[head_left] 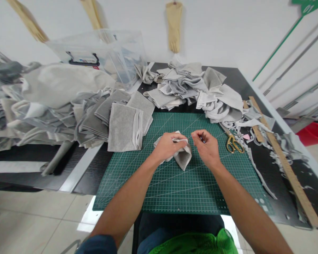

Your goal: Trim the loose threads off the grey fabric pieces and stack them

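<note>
My left hand (168, 145) is closed around a small folded piece of grey cloth (183, 157) over the green cutting mat (175, 187). Part of the cloth hangs below my fingers and touches the mat. My right hand (208, 147) is just right of the cloth, with its fingers curled together in a pinch on something too small to make out. Both forearms reach in from the bottom of the view.
Gold scissors (234, 144) lie at the mat's right edge, beside fabric scraps and a long wooden ruler (286, 165). Folded grey cloths (124, 127) are stacked on the left, a loose heap (198, 88) at the back. A clear plastic bin (100, 56) stands behind.
</note>
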